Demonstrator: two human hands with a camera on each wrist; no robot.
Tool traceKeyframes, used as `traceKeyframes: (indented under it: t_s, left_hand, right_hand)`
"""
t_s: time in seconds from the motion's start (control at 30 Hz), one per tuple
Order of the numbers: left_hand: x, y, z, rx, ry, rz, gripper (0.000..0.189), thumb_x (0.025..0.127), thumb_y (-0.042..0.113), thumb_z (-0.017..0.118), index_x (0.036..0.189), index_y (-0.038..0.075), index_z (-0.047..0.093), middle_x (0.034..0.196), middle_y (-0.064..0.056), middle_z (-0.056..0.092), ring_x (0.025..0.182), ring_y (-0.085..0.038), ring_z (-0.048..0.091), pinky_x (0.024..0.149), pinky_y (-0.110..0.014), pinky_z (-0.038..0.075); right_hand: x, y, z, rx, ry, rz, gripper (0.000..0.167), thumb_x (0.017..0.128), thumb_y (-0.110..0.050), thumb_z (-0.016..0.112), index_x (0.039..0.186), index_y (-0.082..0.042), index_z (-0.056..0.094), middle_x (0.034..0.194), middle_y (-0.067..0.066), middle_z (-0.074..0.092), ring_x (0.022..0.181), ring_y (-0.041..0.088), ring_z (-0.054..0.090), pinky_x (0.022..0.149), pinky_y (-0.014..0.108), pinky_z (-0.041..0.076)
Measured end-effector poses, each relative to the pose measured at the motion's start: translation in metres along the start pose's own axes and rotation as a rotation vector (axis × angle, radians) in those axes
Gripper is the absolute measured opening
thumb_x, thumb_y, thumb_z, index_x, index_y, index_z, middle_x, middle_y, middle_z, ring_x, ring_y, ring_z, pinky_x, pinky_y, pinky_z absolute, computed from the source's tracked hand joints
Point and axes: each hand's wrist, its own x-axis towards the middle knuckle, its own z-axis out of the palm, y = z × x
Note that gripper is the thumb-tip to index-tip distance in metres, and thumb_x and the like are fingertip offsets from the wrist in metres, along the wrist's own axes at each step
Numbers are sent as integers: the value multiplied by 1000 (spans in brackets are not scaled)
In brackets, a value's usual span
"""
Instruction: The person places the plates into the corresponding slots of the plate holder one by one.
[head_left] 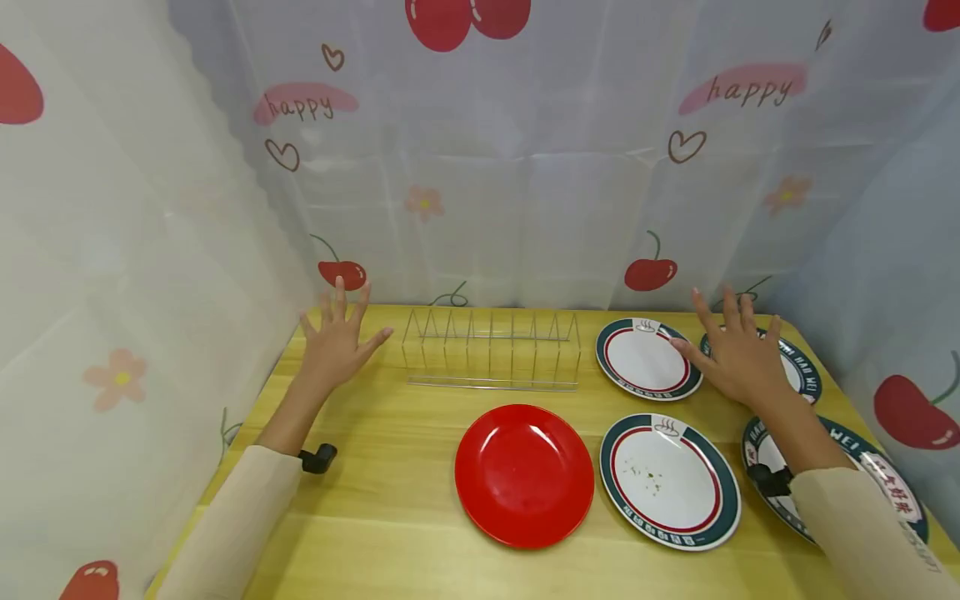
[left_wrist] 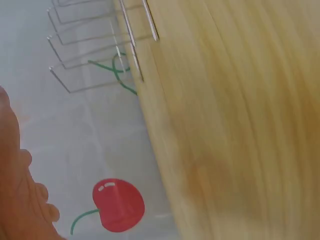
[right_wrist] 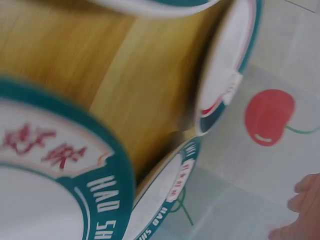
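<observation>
My left hand [head_left: 332, 348] hovers with fingers spread over the table's left back part, left of a wire dish rack [head_left: 491, 354], holding nothing. On the right, my right hand [head_left: 738, 354] is also spread and holds nothing; it hangs above a green-rimmed plate [head_left: 801, 371] and partly covers it. Beside it lies a small white plate [head_left: 648, 358] with a dark rim and red ring. Nearer the front are a red plate [head_left: 525, 477], a white plate [head_left: 670, 483] with small greenish bits on it, and a large oval plate [head_left: 892, 479] partly behind my right forearm.
The wooden table [head_left: 375, 533] carries everything. A curtain [head_left: 525, 208] printed with cherries stands along its back edge, with more of it at the left and right sides. A dark wrist camera [head_left: 319, 458] sits at my left wrist.
</observation>
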Motion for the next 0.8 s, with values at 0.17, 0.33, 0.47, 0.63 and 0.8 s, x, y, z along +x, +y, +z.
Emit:
traceKeyframes:
  t_s: [0.17, 0.33, 0.47, 0.63, 0.8]
  left_hand:
    - [-14, 10, 3, -352, -46, -1, 90, 101, 57, 55, 165, 27, -1, 169, -18, 9, 151, -47, 19, 116, -74, 20]
    - [-27, 17, 17, -678, -125, -70, 81, 102, 42, 63, 164, 16, 19, 160, -24, 33, 144, -46, 36, 114, -66, 34]
    - [-32, 19, 30, -835, -147, -101, 62, 102, 30, 66, 155, 8, 43, 149, -26, 49, 134, -44, 50, 110, -60, 44]
    - [-35, 21, 41, -822, -160, -104, 43, 101, 23, 66, 139, 2, 61, 142, -18, 59, 128, -39, 56, 108, -57, 48]
    - [-34, 20, 51, -889, -173, -64, 35, 102, 16, 64, 132, -2, 66, 133, -20, 65, 124, -37, 61, 104, -50, 53]
  right_hand:
    - [-24, -11, -19, 168, -8, 72, 100, 97, -63, 54, 164, -16, -3, 163, 34, 7, 146, 59, 11, 107, 84, 16]
    - [-53, -13, -38, 332, 16, 157, 90, 101, -49, 60, 163, -6, 12, 153, 38, 32, 128, 63, 40, 97, 79, 37]
    - [-79, -6, -47, 403, 57, 214, 75, 104, -40, 57, 158, 2, 27, 139, 40, 47, 117, 62, 49, 89, 76, 47]
    - [-111, 12, -45, 386, 90, 306, 68, 103, -34, 60, 154, 4, 35, 134, 40, 51, 115, 58, 49, 66, 41, 61]
    - [-138, 30, -40, 339, 134, 406, 65, 103, -29, 61, 151, 9, 37, 132, 43, 51, 113, 60, 50, 64, 35, 59]
